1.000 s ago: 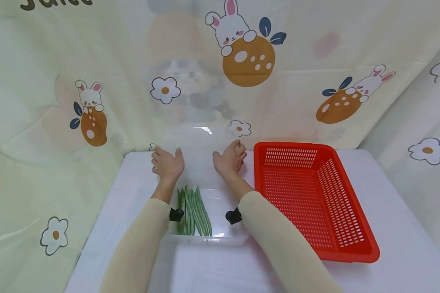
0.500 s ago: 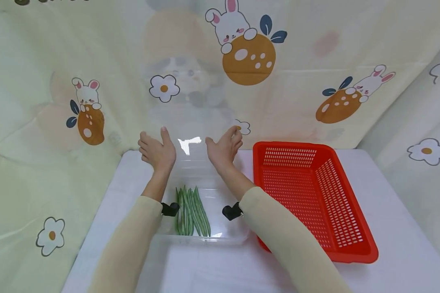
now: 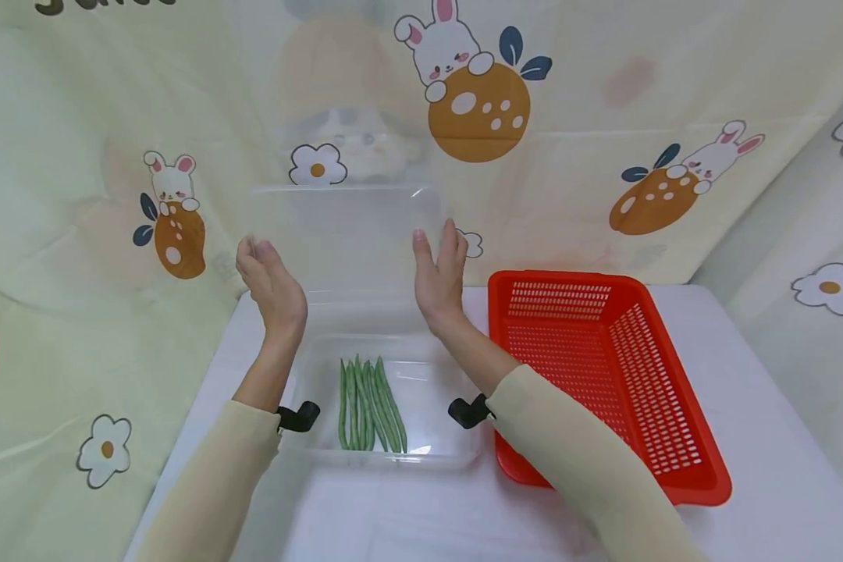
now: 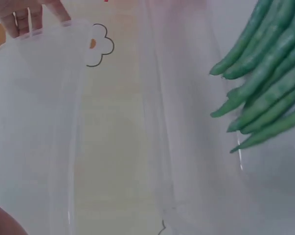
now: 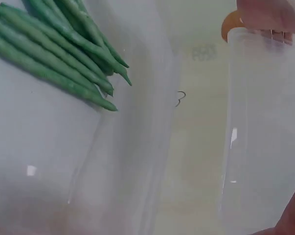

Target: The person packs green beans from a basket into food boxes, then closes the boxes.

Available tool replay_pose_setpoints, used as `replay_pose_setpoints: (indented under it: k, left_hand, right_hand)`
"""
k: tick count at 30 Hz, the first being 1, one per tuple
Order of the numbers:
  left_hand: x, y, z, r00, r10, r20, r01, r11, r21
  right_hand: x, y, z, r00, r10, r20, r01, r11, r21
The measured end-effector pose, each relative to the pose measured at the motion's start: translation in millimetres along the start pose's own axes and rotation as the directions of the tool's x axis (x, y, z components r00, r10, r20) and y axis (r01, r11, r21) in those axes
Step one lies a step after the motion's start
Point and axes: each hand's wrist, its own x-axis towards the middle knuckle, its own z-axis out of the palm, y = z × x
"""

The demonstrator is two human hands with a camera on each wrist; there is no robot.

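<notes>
A clear plastic lid (image 3: 351,234) is held up, tilted, beyond a clear plastic box (image 3: 442,406) on the table. My left hand (image 3: 272,293) holds it at the left edge, and my right hand (image 3: 442,273) grips the right edge between thumb and fingers. Part of each grip is hard to make out through the see-through plastic. Several green beans (image 3: 370,406) lie side by side in the left half of the box. In the left wrist view, the lid (image 4: 34,122) stands apart from the box rim. The right wrist view has the same gap beside the lid (image 5: 264,122).
A red slotted plastic basket (image 3: 569,382) stands right of the box, partly under the right forearm. A white cloth (image 3: 393,515) covers the table. A printed curtain (image 3: 569,195) with rabbits and flowers hangs behind and at the sides.
The hands have risen and spread apart, the left one moving left. The lid's upper edge now shows higher against the curtain. The box, beans and basket stay put.
</notes>
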Motion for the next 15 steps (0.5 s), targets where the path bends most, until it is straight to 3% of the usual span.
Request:
replay_pose_setpoints:
  k: [3, 7, 10, 15]
  left_hand:
    - [-5.6, 1.0, -11.2, 0.998, 0.039, 0.043, -0.036, 0.996, -0.080]
    - [-10.2, 1.0, -23.4, 0.991, 0.127, 0.044, -0.120, 0.983, -0.138]
    - [-10.8, -1.6, -29.1, 0.987, 0.157, 0.024, -0.147, 0.963, -0.227]
    - [-11.3, -1.6, -31.0, 0.994, 0.103, -0.033, -0.107, 0.904, -0.414]
  right_hand:
    - [-2.6, -5.4, -11.7, 0.999, -0.030, 0.029, 0.028, 0.997, 0.075]
    - [-0.2, -8.0, -23.3, 1.000, -0.015, 0.012, 0.012, 0.975, 0.223]
    - [5.0, -9.0, -29.3, 0.997, 0.069, -0.022, -0.054, 0.915, 0.400]
    - [12.2, -7.9, -34.6, 0.972, 0.227, -0.057, -0.145, 0.777, 0.612]
